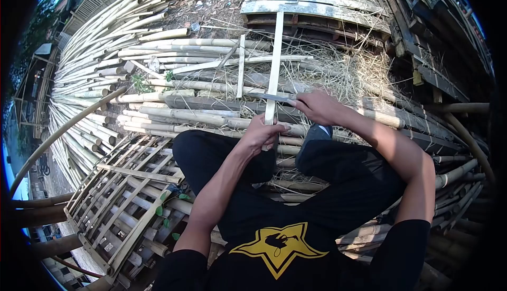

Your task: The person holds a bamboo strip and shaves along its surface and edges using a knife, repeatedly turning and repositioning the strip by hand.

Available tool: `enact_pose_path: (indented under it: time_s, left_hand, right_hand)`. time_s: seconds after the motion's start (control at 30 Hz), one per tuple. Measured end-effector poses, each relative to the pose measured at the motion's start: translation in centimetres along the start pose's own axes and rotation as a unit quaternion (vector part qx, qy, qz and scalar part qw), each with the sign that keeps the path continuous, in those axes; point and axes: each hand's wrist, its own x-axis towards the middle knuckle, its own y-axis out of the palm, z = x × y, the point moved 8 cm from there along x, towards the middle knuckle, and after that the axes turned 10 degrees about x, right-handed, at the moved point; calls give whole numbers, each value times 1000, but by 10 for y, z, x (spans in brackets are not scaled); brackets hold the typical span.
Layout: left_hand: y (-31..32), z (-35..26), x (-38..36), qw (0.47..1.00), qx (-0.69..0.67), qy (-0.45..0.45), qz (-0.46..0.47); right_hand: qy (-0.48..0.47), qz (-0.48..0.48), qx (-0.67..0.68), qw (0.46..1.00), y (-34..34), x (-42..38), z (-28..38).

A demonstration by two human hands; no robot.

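Observation:
My left hand point(261, 135) is closed around the lower end of a long, pale bamboo strip point(276, 53), which points away from me. Just beyond it, my right hand point(317, 106) grips a knife point(275, 98). The knife's blade lies crosswise over the strip, a short way above my left fingers. A shorter bamboo slat point(241, 65) rests on the poles to the left of the strip.
Bamboo poles point(185, 113) cover the ground ahead, with a large stack point(90, 88) at the left. Dry shavings point(338, 80) lie in front of a wooden pallet point(317, 11). A woven bamboo lattice point(127, 185) stands by my left knee. Dark boards point(422, 32) lean at the right.

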Motion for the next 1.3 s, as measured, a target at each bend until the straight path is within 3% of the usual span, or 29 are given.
enact_pose_path:
  time_s: [0.27, 0.37, 0.67, 1.0, 1.07, 1.13, 1.23, 1.3]
  left_hand:
    - [-8, 5, 7, 1000, 0, 9, -15]
    - [-6, 3, 5, 1000, 8, 13, -15]
    - [-7, 7, 5, 999, -27, 16, -16]
    - [-11, -1, 8, 999, -33, 5, -20]
    - [-9, 10, 3, 996, -80, -23, 14]
    - [-1, 15, -22, 997, -38, -24, 55]
    - [-1, 4, -27, 995, 4, -30, 92]
    - [-6, 1, -7, 997, -44, 13, 60]
  right_hand:
    - [-5, 79, 6, 997, 15, -19, 11]
    - [-33, 68, 9, 997, 20, -18, 10]
    - [-71, 11, -155, 985, 15, -12, -6]
    - [-75, -2, -140, 987, 0, 3, -12]
    - [-3, -93, -89, 992, -21, 13, -46]
    - [101, -225, -154, 957, -109, -5, -99]
    - [105, -418, -96, 897, -179, -57, -119]
    - [93, -417, -83, 900, -183, -61, -110]
